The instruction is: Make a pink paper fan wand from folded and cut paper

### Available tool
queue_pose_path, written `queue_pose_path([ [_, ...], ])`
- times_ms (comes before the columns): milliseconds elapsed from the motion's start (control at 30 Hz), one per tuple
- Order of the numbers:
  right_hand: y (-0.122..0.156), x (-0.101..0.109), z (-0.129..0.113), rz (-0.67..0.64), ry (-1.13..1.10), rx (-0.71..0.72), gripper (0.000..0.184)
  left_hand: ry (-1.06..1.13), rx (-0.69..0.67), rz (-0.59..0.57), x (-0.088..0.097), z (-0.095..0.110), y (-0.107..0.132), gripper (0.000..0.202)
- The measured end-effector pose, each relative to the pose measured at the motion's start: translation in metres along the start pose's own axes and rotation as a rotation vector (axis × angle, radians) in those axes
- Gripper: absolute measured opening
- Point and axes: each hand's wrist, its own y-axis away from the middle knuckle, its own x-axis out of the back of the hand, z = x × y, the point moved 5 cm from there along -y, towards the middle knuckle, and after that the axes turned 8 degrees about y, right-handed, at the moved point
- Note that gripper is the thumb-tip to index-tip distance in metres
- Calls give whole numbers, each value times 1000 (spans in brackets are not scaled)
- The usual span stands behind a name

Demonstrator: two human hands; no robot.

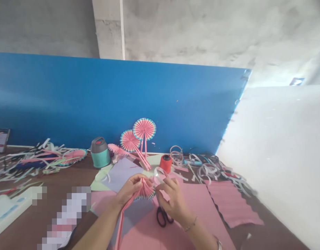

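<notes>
My left hand (131, 187) is closed around a pleated pink paper fan (146, 191) with a blue-green edge. The fan is partly spread, and its long folded pink handle strip hangs down along my left forearm. Close to the fan's right side, my right hand (172, 198) pinches a thin white strip (160, 173) that curls up in a loop above the fingers. Its fingertips are close to the fan, but I cannot tell whether they touch it. Black-handled scissors (162, 217) lie on pink paper (193, 205) below my right hand, their blades mostly hidden.
Finished pink fans (144, 129) lean against a blue partition (110, 93). A teal and grey container (100, 152) and a red thread spool (165, 164) stand behind the hands. Paper scraps (209, 170) lie right; more strips (11, 170) and a white power strip (14, 211) lie left.
</notes>
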Motion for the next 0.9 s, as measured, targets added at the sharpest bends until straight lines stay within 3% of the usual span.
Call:
queue_pose_path([
  [300, -1, 5, -6, 28, 41, 47, 14, -9, 11, -15, -4, 1, 2, 37],
  [633, 0, 4, -9, -35, 15, 84, 18, 32, -46, -21, -6, -2, 0, 35],
  [733, 3, 2, -4, -40, -109, -7, 21, 50, -57, 16, -6, -2, 0, 30],
  [900, 11, -15, 20, 4, -574, -368, 20, 110, -58, 56, -5, -3, -4, 32],
])
